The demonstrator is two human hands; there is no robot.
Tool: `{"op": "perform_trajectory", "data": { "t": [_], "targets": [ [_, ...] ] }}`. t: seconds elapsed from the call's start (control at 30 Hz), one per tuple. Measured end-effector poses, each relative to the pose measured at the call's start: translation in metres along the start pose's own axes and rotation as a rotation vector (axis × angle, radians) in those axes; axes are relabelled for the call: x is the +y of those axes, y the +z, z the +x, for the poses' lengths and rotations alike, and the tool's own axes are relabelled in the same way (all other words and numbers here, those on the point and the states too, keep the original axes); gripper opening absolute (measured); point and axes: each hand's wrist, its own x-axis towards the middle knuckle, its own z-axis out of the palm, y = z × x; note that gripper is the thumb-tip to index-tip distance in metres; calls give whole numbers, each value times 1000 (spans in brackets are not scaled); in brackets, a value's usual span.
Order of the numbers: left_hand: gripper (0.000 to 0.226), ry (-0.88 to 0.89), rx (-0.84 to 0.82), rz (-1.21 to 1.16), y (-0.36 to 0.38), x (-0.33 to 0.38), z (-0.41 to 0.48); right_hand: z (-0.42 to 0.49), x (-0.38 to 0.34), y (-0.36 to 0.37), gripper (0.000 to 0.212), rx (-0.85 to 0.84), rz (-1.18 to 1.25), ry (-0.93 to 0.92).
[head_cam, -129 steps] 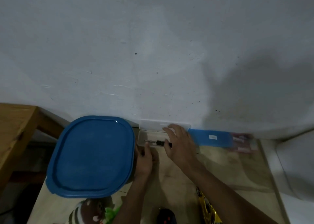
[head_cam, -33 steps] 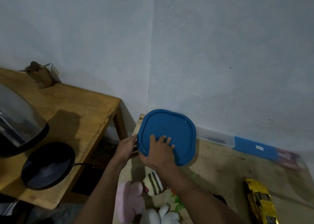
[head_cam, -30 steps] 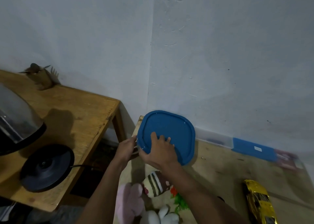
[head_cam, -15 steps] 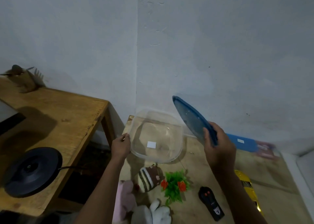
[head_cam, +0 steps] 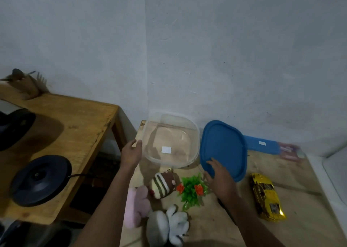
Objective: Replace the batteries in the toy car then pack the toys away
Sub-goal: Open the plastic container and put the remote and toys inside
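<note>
Clamping right hand point(head_cam: 220, 180) on lid point(head_cam: 224, 145), left hand point(head_cam: 131, 153) on container point(head_cam: 196, 134) rim, toy car point(head_cam: 266, 196) lengthwise toward wall point(head_cam: 244, 59)

Open clear tub point(head_cam: 174, 134); blue lid point(head_cam: 223, 149) beside; yellow car point(head_cam: 266, 196) upright.

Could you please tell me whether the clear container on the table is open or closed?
Open. The clear container has no lid on it; the blue lid is beside it, with the right hand on it. It looks empty.

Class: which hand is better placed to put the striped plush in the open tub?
Left, probably: left hand beside the clear tub, near the striped plush; right hand holds the blue lid.
</note>
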Motion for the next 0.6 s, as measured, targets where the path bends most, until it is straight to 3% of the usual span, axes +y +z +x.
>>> {"op": "perform_trajectory", "data": {
  "t": [0.13,0.23,0.33,0.43,0.5,0.6],
  "targets": [
    [47,57,20,18,-1,0,-24,-30,-24,-2,24,268,49,-164],
    [48,112,-26,148,-4,-6,-41,-66,-32,10,34,245,2,-269],
    [56,88,-72,325,-12,-12,-56,-98,-22,32,68,159,-21,-161],
    [75,-18,-206,677,-23,-18,-75,-114,-15,46,92,134,22,48],
    [89,-87,-293,876,-31,-25,-87,-113,-18,50,99,100,161,189],
    [106,-143,-385,934,-34,-43,-96,-107,-31,50,104,55,347,277]
  ]
}}
